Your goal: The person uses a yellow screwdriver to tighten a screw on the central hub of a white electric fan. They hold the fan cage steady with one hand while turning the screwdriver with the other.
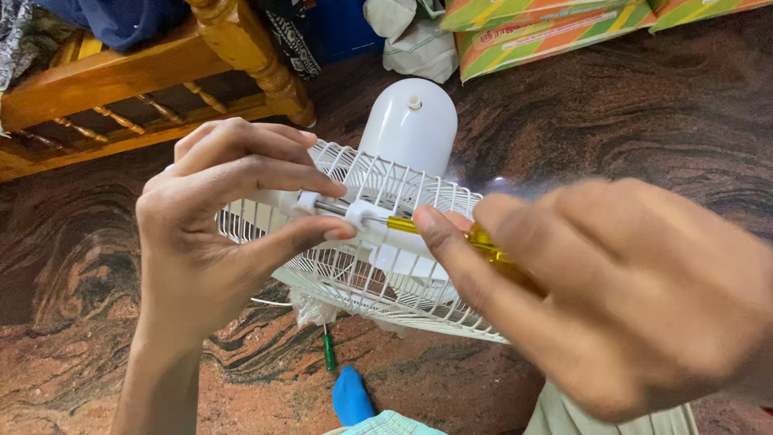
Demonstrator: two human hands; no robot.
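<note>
A white wire fan guard [366, 274] with a white rounded motor housing [409, 121] behind it sits over the floor in the middle of the head view. My left hand [217, 217] pinches the white plastic clip [310, 201] on the guard's rim between thumb and fingers. My right hand [612, 298], blurred and close to the camera, grips a yellow-handled screwdriver [451, 235]. Its metal shaft points left into the clip, between my left fingertips.
A small green-handled screwdriver [328, 351] lies on the brown veined stone floor [644, 121] under the guard. A wooden furniture frame [161, 72] stands at the upper left. Striped cardboard boxes [547, 28] and white cloth [415, 36] lie at the top. A blue-socked foot [350, 396] shows at the bottom.
</note>
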